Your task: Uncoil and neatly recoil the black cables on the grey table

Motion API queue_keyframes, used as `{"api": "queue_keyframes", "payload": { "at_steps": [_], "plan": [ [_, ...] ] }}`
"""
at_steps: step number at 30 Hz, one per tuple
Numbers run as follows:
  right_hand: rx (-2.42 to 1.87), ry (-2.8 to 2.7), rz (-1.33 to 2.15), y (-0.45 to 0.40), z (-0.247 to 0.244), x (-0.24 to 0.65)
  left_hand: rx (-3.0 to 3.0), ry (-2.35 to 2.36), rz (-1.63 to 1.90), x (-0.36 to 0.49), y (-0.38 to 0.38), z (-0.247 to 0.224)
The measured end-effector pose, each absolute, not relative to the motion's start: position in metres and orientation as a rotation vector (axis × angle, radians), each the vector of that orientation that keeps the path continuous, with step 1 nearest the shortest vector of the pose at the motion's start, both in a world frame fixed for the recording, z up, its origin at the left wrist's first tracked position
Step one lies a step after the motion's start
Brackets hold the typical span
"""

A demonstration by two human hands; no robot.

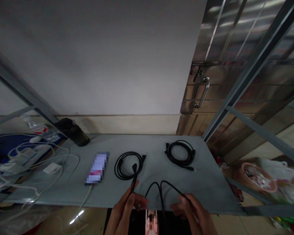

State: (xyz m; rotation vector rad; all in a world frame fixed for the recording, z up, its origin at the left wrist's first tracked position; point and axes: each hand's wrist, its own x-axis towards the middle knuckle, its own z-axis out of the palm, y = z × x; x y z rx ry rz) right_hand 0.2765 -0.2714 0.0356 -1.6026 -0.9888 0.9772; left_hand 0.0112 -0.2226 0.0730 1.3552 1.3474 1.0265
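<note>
Black cable (176, 188) between left hand (126, 209) and right hand (193, 212), both closed on it

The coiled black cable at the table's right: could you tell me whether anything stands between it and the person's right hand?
Nothing visible stands between the right hand and the coiled black cable: only grey tabletop lies there, and the held black cable runs sideways to the left hand.
</note>
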Motion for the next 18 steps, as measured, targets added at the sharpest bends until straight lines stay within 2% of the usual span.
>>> {"api": "queue_keyframes", "payload": {
  "at_steps": [4,8,12,18],
  "plan": [
    [-1.559,-0.845,0.938,-0.268,0.053,0.309,1.352,1.366,1.035,-0.002,-0.214,0.082],
    [-1.492,-0.792,0.838,-0.267,0.046,0.351,1.296,1.445,1.026,-0.012,-0.211,0.092],
    [-1.397,-0.616,0.738,-0.271,0.044,0.379,1.187,1.459,1.013,-0.028,-0.207,0.082],
    [-1.261,-0.401,0.543,-0.277,0.053,0.406,0.948,1.573,1.323,-0.062,-0.199,0.082]
  ]
}}
